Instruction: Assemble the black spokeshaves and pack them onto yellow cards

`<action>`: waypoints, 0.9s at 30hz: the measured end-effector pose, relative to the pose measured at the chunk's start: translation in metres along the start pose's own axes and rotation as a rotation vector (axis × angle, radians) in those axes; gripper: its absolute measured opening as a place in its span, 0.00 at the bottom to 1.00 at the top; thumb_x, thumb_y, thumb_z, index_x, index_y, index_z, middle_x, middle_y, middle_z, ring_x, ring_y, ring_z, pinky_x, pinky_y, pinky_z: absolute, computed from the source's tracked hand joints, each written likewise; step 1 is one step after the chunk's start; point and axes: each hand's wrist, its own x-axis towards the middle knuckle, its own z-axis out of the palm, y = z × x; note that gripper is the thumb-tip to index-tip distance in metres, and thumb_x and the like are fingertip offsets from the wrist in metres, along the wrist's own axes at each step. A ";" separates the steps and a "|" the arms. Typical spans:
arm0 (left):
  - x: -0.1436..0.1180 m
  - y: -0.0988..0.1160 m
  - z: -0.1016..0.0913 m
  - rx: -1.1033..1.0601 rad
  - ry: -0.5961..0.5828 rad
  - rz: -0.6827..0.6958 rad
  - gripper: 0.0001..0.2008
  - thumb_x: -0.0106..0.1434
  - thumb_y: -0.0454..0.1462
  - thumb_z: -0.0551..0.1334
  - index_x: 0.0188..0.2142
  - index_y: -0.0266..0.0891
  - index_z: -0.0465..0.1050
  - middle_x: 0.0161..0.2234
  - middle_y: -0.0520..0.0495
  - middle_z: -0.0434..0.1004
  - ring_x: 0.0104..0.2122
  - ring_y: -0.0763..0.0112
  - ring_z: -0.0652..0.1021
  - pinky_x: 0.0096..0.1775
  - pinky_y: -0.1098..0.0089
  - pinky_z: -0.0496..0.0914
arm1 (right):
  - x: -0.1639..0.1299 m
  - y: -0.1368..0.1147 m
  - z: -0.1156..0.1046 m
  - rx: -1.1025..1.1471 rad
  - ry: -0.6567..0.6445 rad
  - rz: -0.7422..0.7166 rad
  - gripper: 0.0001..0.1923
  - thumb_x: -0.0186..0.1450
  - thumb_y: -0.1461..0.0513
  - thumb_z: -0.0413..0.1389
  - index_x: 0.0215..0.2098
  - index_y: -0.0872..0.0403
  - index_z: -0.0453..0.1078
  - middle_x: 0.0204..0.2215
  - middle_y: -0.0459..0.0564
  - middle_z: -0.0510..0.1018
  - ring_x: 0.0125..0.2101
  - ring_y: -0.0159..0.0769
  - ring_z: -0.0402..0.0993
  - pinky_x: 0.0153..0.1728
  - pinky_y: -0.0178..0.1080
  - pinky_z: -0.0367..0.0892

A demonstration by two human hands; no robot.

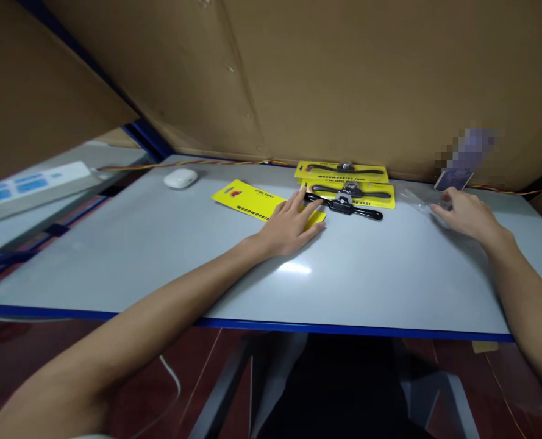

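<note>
My left hand (pixel 289 227) lies flat with its fingers spread over a loose yellow backing card (pixel 243 198) printed "woodworking". Its fingertips reach the near end of a black spokeshave (pixel 366 213) that is out of its packaging. Over on the right, my right hand (pixel 472 213) has thumb and fingers pinched on a clear plastic blister cover (pixel 414 200), partly hidden by the fingers. Behind the loose spokeshave, two more sit on yellow cards: a nearer packaged spokeshave (pixel 375 194) and a farther packaged spokeshave (pixel 366 171).
A white rounded case (pixel 180 178) rests at the back left of the grey table (pixel 152 262). A phone-like object (pixel 456 177), partly pixelated, leans on the brown back panel (pixel 344 73). Red and yellow wires (pixel 206 162) run along the back edge. A white power strip (pixel 33 186) is far left.
</note>
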 end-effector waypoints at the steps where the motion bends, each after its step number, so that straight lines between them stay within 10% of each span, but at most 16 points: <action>1: 0.001 -0.002 0.000 -0.007 -0.005 -0.012 0.37 0.76 0.57 0.47 0.74 0.39 0.56 0.79 0.32 0.42 0.76 0.35 0.52 0.70 0.40 0.56 | -0.001 0.000 -0.001 0.008 -0.012 0.013 0.26 0.70 0.46 0.55 0.56 0.54 0.73 0.47 0.63 0.83 0.43 0.57 0.78 0.40 0.50 0.67; 11: 0.002 -0.010 -0.003 -0.009 0.039 0.019 0.38 0.72 0.57 0.51 0.73 0.38 0.58 0.61 0.31 0.68 0.59 0.41 0.71 0.61 0.41 0.67 | -0.021 -0.035 -0.005 0.254 0.464 -0.172 0.16 0.71 0.49 0.58 0.48 0.50 0.77 0.42 0.56 0.86 0.36 0.47 0.81 0.38 0.45 0.67; 17: 0.003 -0.008 -0.002 -0.085 0.086 0.089 0.26 0.72 0.51 0.55 0.58 0.37 0.76 0.48 0.36 0.71 0.49 0.48 0.69 0.56 0.45 0.69 | -0.034 -0.065 0.008 0.366 0.404 -0.515 0.16 0.73 0.48 0.55 0.44 0.49 0.76 0.37 0.50 0.86 0.30 0.41 0.78 0.41 0.46 0.68; 27: 0.006 -0.020 -0.001 -0.244 0.082 0.431 0.18 0.76 0.44 0.56 0.55 0.40 0.80 0.46 0.40 0.74 0.48 0.55 0.72 0.54 0.52 0.69 | -0.037 -0.067 0.007 0.449 0.411 -0.441 0.20 0.70 0.41 0.59 0.36 0.47 0.77 0.26 0.45 0.82 0.21 0.36 0.66 0.35 0.45 0.65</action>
